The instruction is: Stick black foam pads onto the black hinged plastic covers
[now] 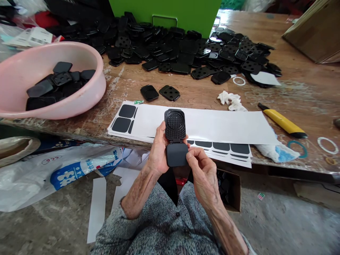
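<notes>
A black hinged plastic case (pixel 175 124) lies unfolded in my left hand (pixel 158 152), whose fingers wrap round its left side and underneath. Its upper half shows a ribbed grid with a round ring. Over the lower half is a smooth dark-grey rounded square pad (pixel 176 155). My right hand (pixel 204 169) pinches that pad's right edge between thumb and forefinger. Beyond the hands, a white sticker sheet (pixel 209 124) lies along the table edge, with dark rounded squares at its left end. More dark squares show on sheets below it.
A pink basin (pixel 99 76) with several black pieces stands at left. Many black cases (pixel 170 49) are heaped before a green box (pixel 164 10). Two cases (pixel 170 92) lie nearer. A yellow utility knife (pixel 285 123) and crumpled tissue (pixel 232 101) are at right.
</notes>
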A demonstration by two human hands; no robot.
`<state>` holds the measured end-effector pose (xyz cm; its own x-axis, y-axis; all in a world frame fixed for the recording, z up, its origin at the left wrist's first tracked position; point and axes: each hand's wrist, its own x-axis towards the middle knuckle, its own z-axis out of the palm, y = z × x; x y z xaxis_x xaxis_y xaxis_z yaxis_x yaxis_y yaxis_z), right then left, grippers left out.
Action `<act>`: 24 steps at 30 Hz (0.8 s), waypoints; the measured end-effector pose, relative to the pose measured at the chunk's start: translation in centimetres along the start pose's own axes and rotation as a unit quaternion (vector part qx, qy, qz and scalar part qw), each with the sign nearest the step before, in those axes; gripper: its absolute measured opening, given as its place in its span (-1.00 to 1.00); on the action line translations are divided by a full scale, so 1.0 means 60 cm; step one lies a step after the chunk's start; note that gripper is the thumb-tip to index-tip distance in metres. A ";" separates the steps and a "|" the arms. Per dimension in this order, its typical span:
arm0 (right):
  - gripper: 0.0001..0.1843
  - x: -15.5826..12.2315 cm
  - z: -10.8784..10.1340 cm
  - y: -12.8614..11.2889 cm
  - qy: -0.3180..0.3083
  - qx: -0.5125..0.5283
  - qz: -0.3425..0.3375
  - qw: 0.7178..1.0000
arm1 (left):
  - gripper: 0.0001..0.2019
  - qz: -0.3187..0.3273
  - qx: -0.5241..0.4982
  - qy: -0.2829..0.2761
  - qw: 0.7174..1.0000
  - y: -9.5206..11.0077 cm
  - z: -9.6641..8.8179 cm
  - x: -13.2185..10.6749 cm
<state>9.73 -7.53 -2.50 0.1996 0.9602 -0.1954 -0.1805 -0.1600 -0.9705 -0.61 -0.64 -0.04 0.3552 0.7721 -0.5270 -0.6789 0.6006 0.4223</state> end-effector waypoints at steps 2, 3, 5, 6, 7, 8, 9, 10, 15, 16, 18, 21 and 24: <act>-0.78 -0.001 0.001 -0.003 0.007 -0.015 -0.008 1.000 | -0.45 0.001 0.006 0.002 1.000 0.000 0.000 -0.001; -0.78 -0.001 0.002 -0.005 0.011 -0.026 -0.015 0.999 | -0.46 0.003 0.009 0.004 1.000 0.000 0.000 -0.001; -0.80 -0.001 0.003 -0.008 0.022 -0.066 -0.043 0.997 | -0.48 0.008 0.013 0.010 1.000 0.000 -0.001 -0.002; -0.82 -0.001 0.004 -0.009 0.028 -0.095 -0.065 0.993 | -0.50 0.011 0.012 0.010 1.000 0.000 -0.001 -0.002; -0.84 -0.002 0.005 -0.010 0.037 -0.128 -0.093 0.987 | -0.50 0.014 0.011 0.009 1.000 0.000 -0.001 -0.002; -0.85 -0.002 0.007 -0.010 0.047 -0.165 -0.125 0.977 | -0.51 0.017 0.009 0.008 1.000 0.001 -0.001 -0.002; -0.86 -0.002 0.008 -0.010 0.059 -0.201 -0.160 0.965 | -0.50 0.019 0.008 0.007 1.000 0.001 -0.001 -0.001; -0.86 -0.003 0.009 -0.010 0.071 -0.235 -0.194 0.950 | -0.50 0.021 0.008 0.004 1.000 0.001 -0.002 -0.001; -0.85 -0.006 0.016 0.004 0.093 -0.336 -0.310 0.884 | -0.49 0.049 0.010 -0.010 0.999 0.001 -0.004 -0.002; -0.83 -0.006 0.016 0.006 0.090 -0.340 -0.316 0.881 | -0.48 0.054 0.012 -0.009 0.998 0.002 -0.004 -0.003; -0.79 -0.007 0.013 0.005 0.084 -0.328 -0.306 0.890 | -0.46 0.063 0.016 -0.005 0.998 0.006 -0.002 -0.004; -0.76 -0.004 0.003 -0.007 0.064 -0.276 -0.229 0.931 | -0.45 0.064 0.012 0.010 0.998 0.012 0.002 -0.006; -0.74 0.005 -0.011 -0.023 0.000 -0.145 -0.089 0.985 | -0.43 0.054 0.012 0.021 0.998 0.017 0.004 -0.005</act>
<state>10.69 -7.20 -1.28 0.2034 0.9789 -0.0185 0.1401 -0.0478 -0.9890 -1.24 -0.23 0.75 0.2524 0.8235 -0.5081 -0.6965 0.5191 0.4954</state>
